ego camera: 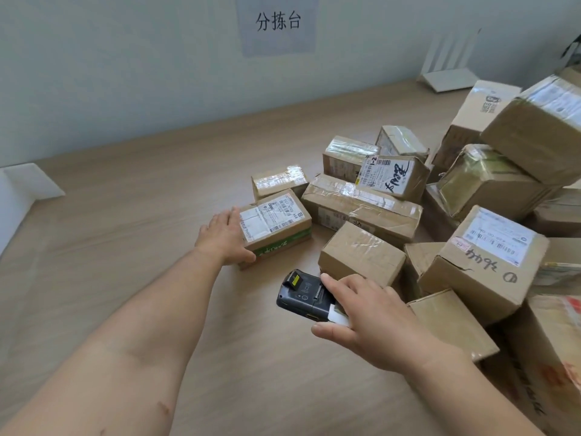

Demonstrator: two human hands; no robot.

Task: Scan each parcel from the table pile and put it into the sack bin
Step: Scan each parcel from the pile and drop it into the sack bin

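I see my left hand point(224, 236) clasping the left end of a small labelled parcel point(276, 228) with a green band. The fingers lie over its top edge and the thumb along its near side. The parcel lies flat on the wooden table point(125, 215), at the left fringe of the pile point(484, 180) of taped cardboard boxes. My right hand point(377, 319) grips a black handheld scanner point(305, 294), forefinger stretched along it; its head seems aimed towards that parcel. A paper sign point(278, 22) hangs on the wall.
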